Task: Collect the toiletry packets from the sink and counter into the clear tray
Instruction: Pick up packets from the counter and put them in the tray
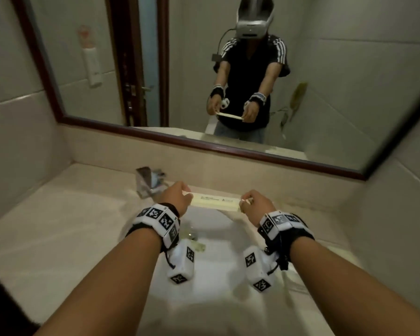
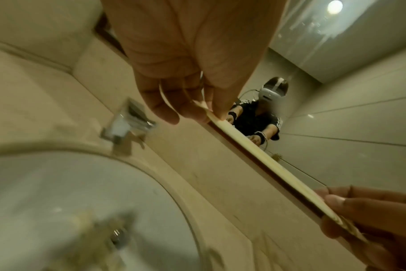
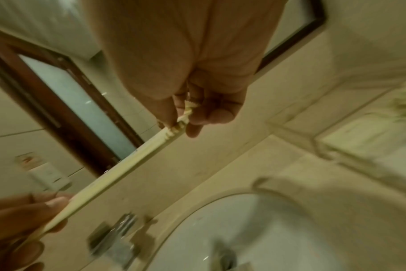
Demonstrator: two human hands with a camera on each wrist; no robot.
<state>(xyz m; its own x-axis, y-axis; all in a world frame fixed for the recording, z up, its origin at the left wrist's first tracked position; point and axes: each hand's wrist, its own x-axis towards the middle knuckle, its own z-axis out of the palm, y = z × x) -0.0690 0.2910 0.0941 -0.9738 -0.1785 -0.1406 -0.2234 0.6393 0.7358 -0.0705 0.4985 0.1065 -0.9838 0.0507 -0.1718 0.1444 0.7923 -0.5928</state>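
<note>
Grip: left hand [image 1: 174,198], right hand [image 1: 255,206] each pinch long packet [image 1: 216,202] end, above sink [image 1: 211,238].

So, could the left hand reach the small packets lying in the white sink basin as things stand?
Probably not yet: the left hand pinches one end of the long cream packet; the basin packets lie uncovered below.

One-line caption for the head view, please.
Both hands, left and right, pinch a long packet above the sink.
</note>
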